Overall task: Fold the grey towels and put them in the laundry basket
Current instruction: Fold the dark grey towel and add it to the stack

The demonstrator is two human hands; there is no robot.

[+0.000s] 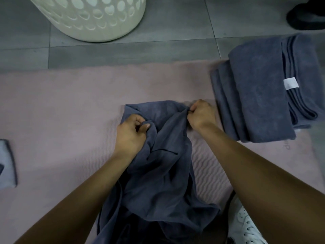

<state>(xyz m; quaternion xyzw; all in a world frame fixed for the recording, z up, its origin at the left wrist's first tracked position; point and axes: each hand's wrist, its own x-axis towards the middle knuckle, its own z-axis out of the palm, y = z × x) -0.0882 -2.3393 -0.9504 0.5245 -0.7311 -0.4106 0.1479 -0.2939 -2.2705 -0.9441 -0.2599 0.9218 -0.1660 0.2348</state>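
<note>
Grey towel [163, 164] — pinched by left hand [131, 132], right hand [202, 116] | laundry basket [91, 18] — contents unseen

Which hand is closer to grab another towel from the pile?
Probably the right hand: the folded pile lies right beside it. The left hand sits farther away. Both grip the loose towel.

A pink mat [70, 106] lay on the grey tiled floor [158, 32]. On it, a crumpled grey towel [163, 164] lay near, folded towels [255, 95] far right. The basket [98, 20] stood far left on the tiles.
</note>
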